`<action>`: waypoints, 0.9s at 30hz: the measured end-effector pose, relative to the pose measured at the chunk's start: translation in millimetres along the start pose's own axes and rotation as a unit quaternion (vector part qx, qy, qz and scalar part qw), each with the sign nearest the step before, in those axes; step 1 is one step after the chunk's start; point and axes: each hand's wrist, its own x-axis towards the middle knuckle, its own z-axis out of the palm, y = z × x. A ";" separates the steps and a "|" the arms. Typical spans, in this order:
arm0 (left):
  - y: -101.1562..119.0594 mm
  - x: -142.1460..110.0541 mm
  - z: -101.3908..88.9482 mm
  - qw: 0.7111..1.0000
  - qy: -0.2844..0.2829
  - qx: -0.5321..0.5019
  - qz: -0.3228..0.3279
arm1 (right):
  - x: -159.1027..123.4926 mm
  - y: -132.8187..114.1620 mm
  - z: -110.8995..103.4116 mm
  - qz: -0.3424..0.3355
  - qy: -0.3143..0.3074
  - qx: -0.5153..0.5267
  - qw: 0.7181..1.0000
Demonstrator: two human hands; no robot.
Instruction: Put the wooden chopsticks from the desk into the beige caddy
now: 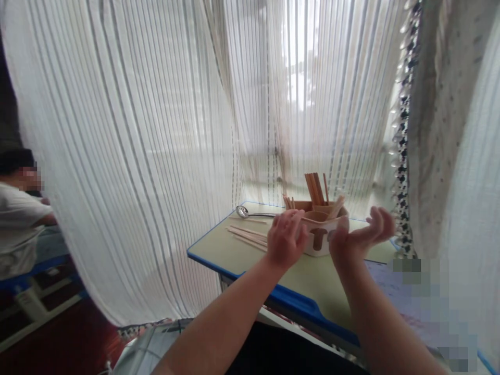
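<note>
A white utensil holder (317, 240) stands on the pale green table (219, 245), with wooden chopsticks (314, 188) upright in its compartments. My left hand (286, 238) rests against the holder's left side with its fingers curled. On the holder's right side my right hand (361, 233) has the thumb at the rim and the fingers spread apart in the air. Loose chopsticks (250, 235) lie flat on the table just left of my left hand. A metal slotted spoon (244, 212) lies behind them.
White striped curtains (156, 130) hang behind and left of the table; a patterned drape (441, 130) hangs on the right. The table has a blue edge (234, 271). Another person in a white shirt (17, 213) sits at far left.
</note>
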 end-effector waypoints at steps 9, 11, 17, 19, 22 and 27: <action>-172.7 -28.5 -57.6 0.922 -0.013 0.161 -0.353 | -83.7 -56.2 31.4 -0.231 -0.555 0.113 0.791; -196.9 -38.1 -65.6 0.884 -0.014 0.175 -0.434 | -92.6 -52.3 36.1 -0.202 -0.586 0.117 0.776; -212.8 -52.2 -62.2 0.877 -0.026 0.149 -0.456 | -85.2 -41.4 35.7 -0.111 -0.633 0.084 0.761; -208.3 -51.7 -59.3 0.885 -0.034 0.130 -0.446 | -81.3 -45.2 35.2 -0.107 -0.651 0.073 0.748; -203.9 -51.4 -59.6 0.877 -0.012 0.121 -0.464 | -79.9 -52.9 35.4 -0.108 -0.667 0.050 0.735; -204.0 -54.6 -64.8 0.866 0.005 0.090 -0.492 | -85.9 -58.1 36.0 -0.112 -0.664 0.009 0.739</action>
